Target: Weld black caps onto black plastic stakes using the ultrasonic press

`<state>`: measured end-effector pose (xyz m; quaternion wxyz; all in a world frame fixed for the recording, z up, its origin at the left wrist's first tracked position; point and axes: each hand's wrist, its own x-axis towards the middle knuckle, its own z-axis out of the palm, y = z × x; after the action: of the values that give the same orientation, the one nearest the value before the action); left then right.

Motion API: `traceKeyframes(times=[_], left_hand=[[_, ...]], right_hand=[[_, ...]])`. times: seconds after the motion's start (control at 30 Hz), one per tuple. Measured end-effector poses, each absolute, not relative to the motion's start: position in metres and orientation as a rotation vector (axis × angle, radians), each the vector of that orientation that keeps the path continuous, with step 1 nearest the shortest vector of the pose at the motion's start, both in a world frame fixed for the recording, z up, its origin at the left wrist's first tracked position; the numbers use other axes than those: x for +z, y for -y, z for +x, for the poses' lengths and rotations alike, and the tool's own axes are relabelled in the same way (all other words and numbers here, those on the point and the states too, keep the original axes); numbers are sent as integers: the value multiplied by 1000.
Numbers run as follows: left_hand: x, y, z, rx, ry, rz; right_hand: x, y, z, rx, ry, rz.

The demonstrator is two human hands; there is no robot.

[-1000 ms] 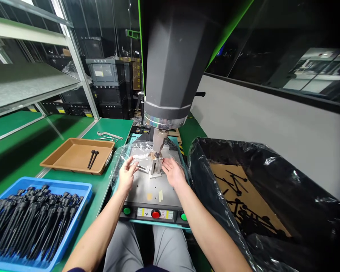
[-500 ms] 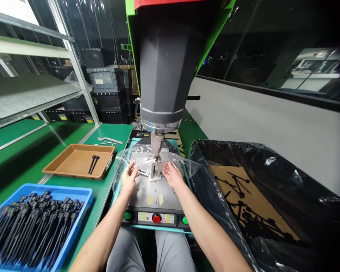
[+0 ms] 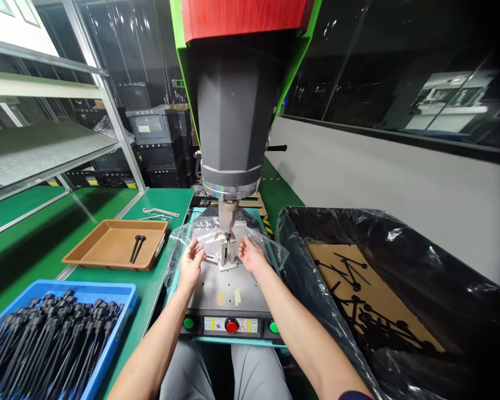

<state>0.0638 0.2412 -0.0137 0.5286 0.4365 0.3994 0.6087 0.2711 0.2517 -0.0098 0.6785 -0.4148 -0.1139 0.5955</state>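
Observation:
My left hand [image 3: 192,264] is beside the left of a small metal fixture [image 3: 224,258], its fingers loosely bent and apart. On the other side is my right hand [image 3: 252,255], with half-curled fingers pointing toward the fixture. Neither hand visibly grips anything. Clear plastic film [image 3: 177,244] spreads behind and around both hands; whether the fingers touch it I cannot tell. The black head of a part [image 3: 227,237] stands upright in the fixture, close under the metal tool [image 3: 228,214] of the press [image 3: 229,116].
Left, a blue tray [image 3: 127,294] holds many black long-stemmed parts; a brown tray [image 3: 100,239] holds two, with a wrench [image 3: 162,212] behind. Right, a bin lined with black plastic [image 3: 391,236] holds more on cardboard. Red [image 3: 231,326] and green buttons line the machine's front.
The view has shifted slightly. The black head under the tool shows more clearly now. The right end of the film hangs somewhat lower. Both hands stay beside the fixture.

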Motion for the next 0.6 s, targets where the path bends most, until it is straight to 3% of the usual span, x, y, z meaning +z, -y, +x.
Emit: traceKeyframes(times=[0.6], left_hand=[[-2,-220,70,1381,-951,914]], right_hand=[[-4,-223,267,1487,127,-796]])
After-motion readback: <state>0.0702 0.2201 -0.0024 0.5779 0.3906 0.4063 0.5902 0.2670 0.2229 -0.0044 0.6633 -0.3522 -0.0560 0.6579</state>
